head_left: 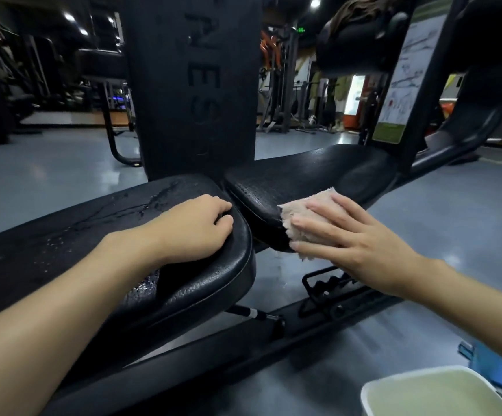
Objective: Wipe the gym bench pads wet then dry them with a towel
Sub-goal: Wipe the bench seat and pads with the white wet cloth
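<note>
A pinkish cloth [294, 210] is pressed against the near edge of the seat pad [318, 172] by the right hand [354, 244], fingers spread straight. The wet long pad [93, 223] is gripped at its end by the curled left hand [189, 229]. "NES" can be read on the black upright [195, 85].

Floor [441, 211] lies open right of the seat pad [303, 175] — basin [365, 399] and frame rail [213, 355] crowd nearer.
</note>
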`<state>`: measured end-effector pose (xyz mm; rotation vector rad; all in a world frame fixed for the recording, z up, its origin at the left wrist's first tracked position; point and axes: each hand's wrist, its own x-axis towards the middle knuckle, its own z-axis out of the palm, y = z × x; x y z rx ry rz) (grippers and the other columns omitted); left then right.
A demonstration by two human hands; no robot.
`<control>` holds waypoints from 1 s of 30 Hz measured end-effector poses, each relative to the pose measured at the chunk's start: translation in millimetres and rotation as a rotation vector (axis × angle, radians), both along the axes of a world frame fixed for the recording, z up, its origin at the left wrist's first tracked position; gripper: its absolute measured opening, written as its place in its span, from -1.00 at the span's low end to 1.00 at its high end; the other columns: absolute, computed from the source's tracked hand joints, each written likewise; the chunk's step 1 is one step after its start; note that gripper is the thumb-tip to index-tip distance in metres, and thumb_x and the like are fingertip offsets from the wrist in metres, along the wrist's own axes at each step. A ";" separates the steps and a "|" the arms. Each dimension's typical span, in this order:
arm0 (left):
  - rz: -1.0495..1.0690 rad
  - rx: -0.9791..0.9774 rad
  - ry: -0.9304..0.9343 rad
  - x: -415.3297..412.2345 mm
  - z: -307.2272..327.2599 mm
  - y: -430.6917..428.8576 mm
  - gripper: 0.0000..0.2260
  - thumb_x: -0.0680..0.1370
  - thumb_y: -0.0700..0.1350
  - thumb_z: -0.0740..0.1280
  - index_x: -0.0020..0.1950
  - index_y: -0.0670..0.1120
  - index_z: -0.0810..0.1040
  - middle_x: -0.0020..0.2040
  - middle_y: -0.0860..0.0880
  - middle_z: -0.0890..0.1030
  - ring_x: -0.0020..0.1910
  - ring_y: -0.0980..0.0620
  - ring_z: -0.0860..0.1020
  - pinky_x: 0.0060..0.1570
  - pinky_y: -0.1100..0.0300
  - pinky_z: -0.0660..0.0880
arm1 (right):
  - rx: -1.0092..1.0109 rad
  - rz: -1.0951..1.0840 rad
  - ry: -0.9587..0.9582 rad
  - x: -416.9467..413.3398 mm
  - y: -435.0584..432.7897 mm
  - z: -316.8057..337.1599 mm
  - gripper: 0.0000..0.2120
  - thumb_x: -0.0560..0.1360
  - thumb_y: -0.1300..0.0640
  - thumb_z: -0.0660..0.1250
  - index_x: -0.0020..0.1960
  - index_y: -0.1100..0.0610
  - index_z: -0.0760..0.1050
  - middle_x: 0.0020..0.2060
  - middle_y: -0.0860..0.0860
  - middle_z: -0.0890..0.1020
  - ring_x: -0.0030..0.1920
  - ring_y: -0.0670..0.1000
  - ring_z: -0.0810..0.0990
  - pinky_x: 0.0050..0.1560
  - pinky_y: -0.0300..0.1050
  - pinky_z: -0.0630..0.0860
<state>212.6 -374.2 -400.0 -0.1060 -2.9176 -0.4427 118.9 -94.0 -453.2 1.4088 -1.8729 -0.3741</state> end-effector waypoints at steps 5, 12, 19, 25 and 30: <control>-0.052 -0.005 -0.045 -0.3 0.3 -6.4 -0.66 0.67 -0.03 0.08 0.35 -0.13 0.45 0.38 -0.06 0.45 0.35 -0.06 0.41 0.34 0.10 0.30 | -0.202 0.005 -0.134 8.3 -3.5 -6.6 -0.43 0.53 0.47 0.14 0.45 0.06 0.39 0.49 0.19 0.32 0.52 0.26 0.22 0.45 0.39 0.17; -0.196 0.108 0.014 16.6 -9.2 -49.5 -0.70 0.66 -0.07 0.14 0.38 0.04 0.46 0.29 0.21 0.47 0.20 0.25 0.43 0.07 0.38 0.29 | -0.756 0.065 -0.407 41.7 -47.5 -5.6 -0.62 0.54 0.52 0.13 0.28 0.34 0.52 0.20 0.20 0.56 0.37 0.17 0.47 0.41 0.22 0.34; -0.145 0.077 -0.057 2.5 -7.7 -106.6 -0.62 0.64 -0.05 0.12 0.48 0.06 0.31 0.37 0.03 0.39 0.33 0.03 0.39 0.21 0.18 0.30 | -0.603 -0.030 -0.729 86.1 -146.5 59.8 -0.56 0.61 0.25 0.18 0.46 0.02 0.39 0.35 0.01 0.49 0.42 -0.21 0.33 0.46 -0.15 0.23; -0.085 -0.098 -0.362 1.2 -14.4 -157.9 -0.29 0.50 0.43 0.09 0.58 0.24 -0.04 0.62 -0.02 -0.02 0.58 -0.17 -0.01 0.52 -0.12 0.05 | -0.180 -0.514 -0.816 98.2 -184.1 49.4 -0.52 0.69 -0.09 -0.05 0.59 -0.08 0.06 0.59 -0.03 0.14 0.58 -0.07 -0.04 0.51 -0.21 -0.21; -0.152 -0.063 -0.348 9.3 -15.8 -170.6 -0.17 0.36 0.57 0.05 0.56 0.30 -0.06 0.62 0.04 -0.05 0.58 -0.17 -0.05 0.48 -0.24 0.09 | 0.027 -0.703 -0.745 119.7 -192.8 51.4 -0.46 0.68 -0.08 -0.13 0.62 0.04 -0.08 0.61 0.01 -0.06 0.59 -0.01 -0.17 0.44 -0.22 -0.35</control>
